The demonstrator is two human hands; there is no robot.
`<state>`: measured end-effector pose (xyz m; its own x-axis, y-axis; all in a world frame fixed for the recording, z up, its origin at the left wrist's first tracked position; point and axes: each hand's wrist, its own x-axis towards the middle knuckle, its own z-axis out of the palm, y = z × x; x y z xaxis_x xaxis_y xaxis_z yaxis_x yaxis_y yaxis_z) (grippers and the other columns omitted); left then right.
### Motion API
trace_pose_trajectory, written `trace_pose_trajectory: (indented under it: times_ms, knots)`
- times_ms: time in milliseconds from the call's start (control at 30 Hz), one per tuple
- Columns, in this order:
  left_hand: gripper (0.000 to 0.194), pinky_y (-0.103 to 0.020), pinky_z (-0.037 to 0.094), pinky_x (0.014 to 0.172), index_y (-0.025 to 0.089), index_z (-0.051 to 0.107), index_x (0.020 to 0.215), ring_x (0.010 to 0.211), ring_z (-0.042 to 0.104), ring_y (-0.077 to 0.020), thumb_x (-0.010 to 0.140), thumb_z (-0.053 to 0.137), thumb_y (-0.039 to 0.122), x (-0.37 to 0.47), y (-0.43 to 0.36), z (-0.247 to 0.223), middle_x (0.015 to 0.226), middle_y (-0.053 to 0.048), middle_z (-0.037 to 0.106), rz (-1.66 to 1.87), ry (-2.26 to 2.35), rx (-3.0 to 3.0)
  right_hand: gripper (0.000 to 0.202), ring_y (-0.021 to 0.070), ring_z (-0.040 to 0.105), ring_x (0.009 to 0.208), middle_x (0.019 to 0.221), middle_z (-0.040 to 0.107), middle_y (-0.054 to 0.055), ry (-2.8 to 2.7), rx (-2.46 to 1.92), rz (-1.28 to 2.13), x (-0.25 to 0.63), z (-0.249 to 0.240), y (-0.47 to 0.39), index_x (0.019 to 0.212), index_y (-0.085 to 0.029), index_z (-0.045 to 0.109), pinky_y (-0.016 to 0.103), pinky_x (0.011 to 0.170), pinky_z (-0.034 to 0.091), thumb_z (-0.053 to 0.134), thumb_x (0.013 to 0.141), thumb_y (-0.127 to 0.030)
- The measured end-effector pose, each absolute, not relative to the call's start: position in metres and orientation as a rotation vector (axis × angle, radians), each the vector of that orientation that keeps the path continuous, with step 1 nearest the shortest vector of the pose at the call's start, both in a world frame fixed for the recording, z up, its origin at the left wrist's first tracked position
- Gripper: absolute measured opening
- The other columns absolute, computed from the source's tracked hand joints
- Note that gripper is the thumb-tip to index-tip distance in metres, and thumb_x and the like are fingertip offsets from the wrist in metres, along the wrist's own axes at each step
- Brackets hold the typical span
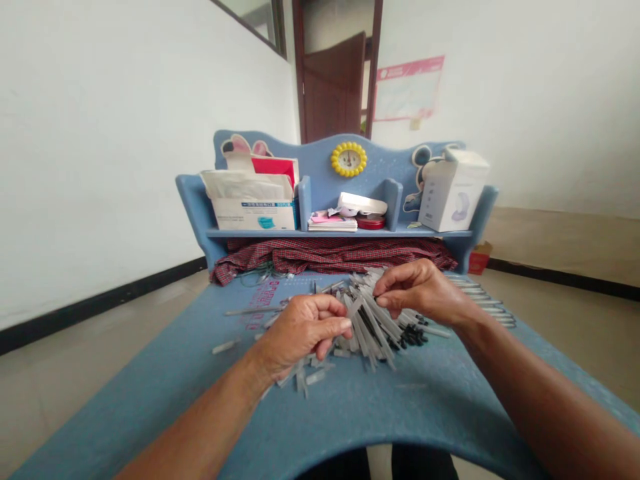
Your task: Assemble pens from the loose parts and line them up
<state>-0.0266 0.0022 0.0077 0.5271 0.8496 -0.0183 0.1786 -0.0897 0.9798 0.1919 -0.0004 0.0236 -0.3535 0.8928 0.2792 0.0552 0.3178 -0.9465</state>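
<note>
Over the middle of the blue table (190, 393), my left hand (315, 327) is closed in a pinch, with a clear plastic piece at its fingertips. My right hand (415, 290) is also pinched, just right of the left one, with something small and dark at its fingertips. Beneath and between the hands lies a pile of translucent pen tubes (375, 327). Small black parts (413, 337) are heaped at the pile's right side. Short clear caps (315, 377) are scattered below my left hand, and one cap (225, 347) lies apart at the left.
A row of pens (493, 308) lies at the table's right edge. Behind the pile is a checked red cloth (325, 257) under a blue shelf (320, 233). The shelf holds a mask box (255, 213), booklets (333, 225), a red tin (371, 221) and a white box (453, 193).
</note>
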Motion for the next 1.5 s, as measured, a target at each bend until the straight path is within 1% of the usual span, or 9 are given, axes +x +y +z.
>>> trace_pose_trajectory:
  times_ms: [100,233,367,633,867,1200,1333,1500]
  knots:
    - [0.019,-0.016,0.023,0.035,0.012,0.059,0.078,0.032,0.04,-0.0012,0.073,0.065,0.03,-0.027,0.003,0.006,0.069,-0.004,0.069,0.69,0.905,1.603,0.023,0.0075,0.055,0.044,0.056,0.062,0.0,-1.65,-0.827,1.129,0.189,0.015,0.003,0.069,-0.012,0.071,0.019,0.043,0.048,0.081,0.059,-0.03]
    - [0.019,-0.016,0.024,0.036,0.012,0.059,0.078,0.032,0.039,-0.0011,0.072,0.065,0.029,-0.025,0.003,0.004,0.068,-0.004,0.069,0.661,0.906,1.61,0.021,0.009,0.059,0.048,0.066,0.065,0.001,-1.64,-0.811,1.127,0.189,0.009,0.002,0.071,-0.013,0.073,0.021,0.047,0.051,0.081,0.059,-0.028]
    - [0.018,-0.015,0.024,0.035,0.012,0.059,0.076,0.032,0.039,-0.0014,0.071,0.066,0.028,-0.023,0.002,0.004,0.066,-0.004,0.069,0.631,0.908,1.605,0.02,0.0097,0.061,0.049,0.068,0.065,0.001,-1.638,-0.794,1.162,0.189,0.008,-0.001,0.072,-0.014,0.073,0.02,0.046,0.051,0.081,0.06,-0.027]
    - [0.02,-0.015,0.024,0.033,0.012,0.058,0.075,0.032,0.039,-0.0016,0.068,0.068,0.029,-0.022,0.001,0.003,0.065,-0.003,0.068,0.638,0.923,1.588,0.018,0.0096,0.06,0.048,0.064,0.065,0.001,-1.652,-0.82,1.152,0.19,0.006,-0.003,0.072,-0.014,0.072,0.021,0.046,0.05,0.08,0.062,-0.026]
    - [0.021,-0.015,0.026,0.032,0.012,0.059,0.075,0.031,0.039,-0.0019,0.068,0.068,0.03,-0.021,0.001,0.003,0.063,-0.002,0.067,0.61,0.948,1.594,0.017,0.0094,0.059,0.05,0.067,0.064,0.001,-1.692,-0.847,1.118,0.19,0.003,-0.003,0.073,-0.014,0.072,0.021,0.046,0.049,0.078,0.064,-0.026]
    - [0.018,-0.014,0.023,0.031,0.013,0.061,0.073,0.031,0.036,-0.0018,0.068,0.067,0.029,-0.023,0.0,0.004,0.06,-0.002,0.066,0.483,0.955,1.585,0.013,0.0079,0.055,0.049,0.063,0.06,0.0,-1.923,-0.885,1.06,0.192,0.006,-0.009,0.074,-0.014,0.071,0.018,0.044,0.044,0.071,0.072,-0.027]
    - [0.017,-0.014,0.02,0.03,0.013,0.061,0.073,0.03,0.034,-0.0012,0.068,0.067,0.029,-0.025,0.0,0.005,0.06,-0.002,0.067,0.448,0.914,1.529,0.014,0.0075,0.053,0.047,0.059,0.059,-0.001,-1.929,-0.895,1.096,0.191,0.004,-0.009,0.075,-0.013,0.071,0.018,0.043,0.042,0.07,0.073,-0.028]
    - [0.017,-0.013,0.02,0.03,0.013,0.06,0.072,0.03,0.033,-0.0011,0.067,0.067,0.028,-0.026,0.001,0.005,0.059,-0.002,0.066,0.452,0.92,1.542,0.018,0.0074,0.05,0.042,0.051,0.057,-0.002,-1.88,-0.94,1.14,0.19,-0.004,-0.007,0.077,-0.012,0.071,0.017,0.039,0.038,0.07,0.072,-0.03]
